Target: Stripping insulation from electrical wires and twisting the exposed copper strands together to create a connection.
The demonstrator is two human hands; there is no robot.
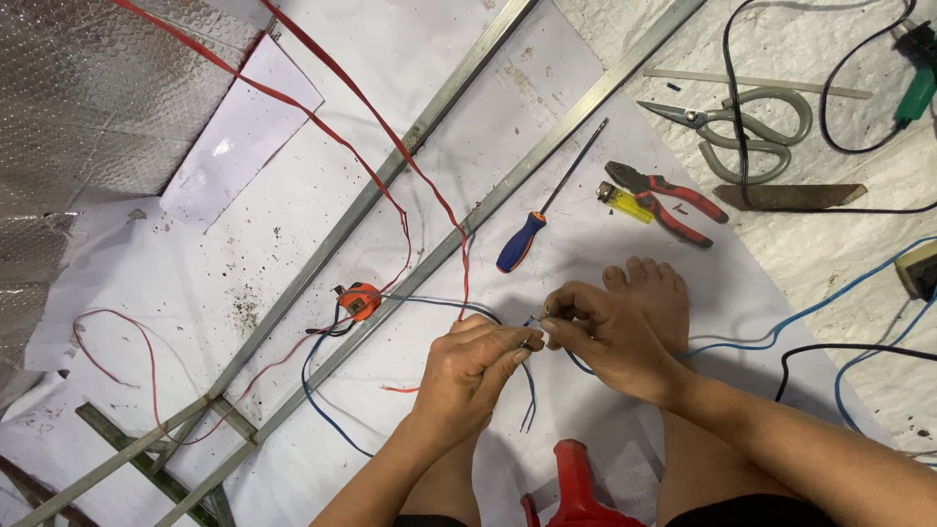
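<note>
Your left hand (475,363) pinches the blue wire (528,395), loose ends hanging toward 6 o'clock | your right hand (603,337) pinches its bared tip (536,320), probably copper, too small to tell | fingertips nearly touching, tip between them | wire's long run leaves toward 3 o'clock | screwdriver (535,224) lies at 12 o'clock.

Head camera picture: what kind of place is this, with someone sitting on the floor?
Probably a makeshift workshop or building site floor. Metal frame rails lie across white sheeting, tools like a screwdriver and pliers are scattered about, and both hands join blue wire.
</note>
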